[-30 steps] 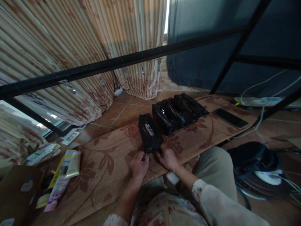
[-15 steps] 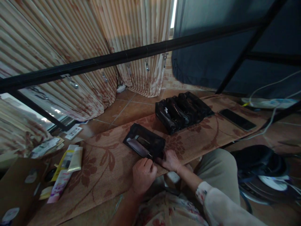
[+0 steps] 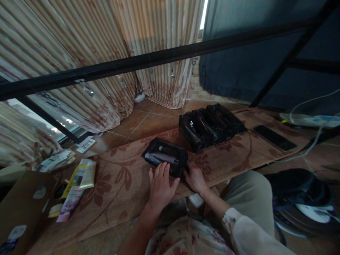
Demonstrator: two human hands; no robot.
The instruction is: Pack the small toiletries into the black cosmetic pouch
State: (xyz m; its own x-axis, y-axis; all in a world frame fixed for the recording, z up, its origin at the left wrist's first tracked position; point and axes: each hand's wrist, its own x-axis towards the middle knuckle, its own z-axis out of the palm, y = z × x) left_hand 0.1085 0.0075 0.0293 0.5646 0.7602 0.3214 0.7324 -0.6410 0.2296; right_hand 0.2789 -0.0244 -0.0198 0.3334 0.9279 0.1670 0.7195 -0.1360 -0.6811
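Observation:
A small black pouch with a see-through mesh top (image 3: 152, 147) lies on the patterned cloth before me. Tubes or bottles with pale and purplish sides (image 3: 164, 157) show through its mesh. My left hand (image 3: 162, 186) is open, its fingers stretched out and fingertips resting on the pouch's near side. At the pouch's right end, the curled fingers of my right hand (image 3: 195, 179) grip the corner; their tips are partly hidden. Just beyond, to the right, several similar black pouches (image 3: 209, 125) stand in a close row.
A phone (image 3: 275, 137) lies on the cloth-covered bench (image 3: 119, 198) at right. Cosmetic tubes (image 3: 75, 191) and a cardboard box (image 3: 23, 205) are at left. A black metal bar (image 3: 159, 60) crosses in front of the curtains. A white cable (image 3: 309, 141) hangs at right.
My left hand has gone from a closed fist to spread fingers on the pouch. The tubes inside now lie closer to lengthwise. My right hand stays at the pouch's right end.

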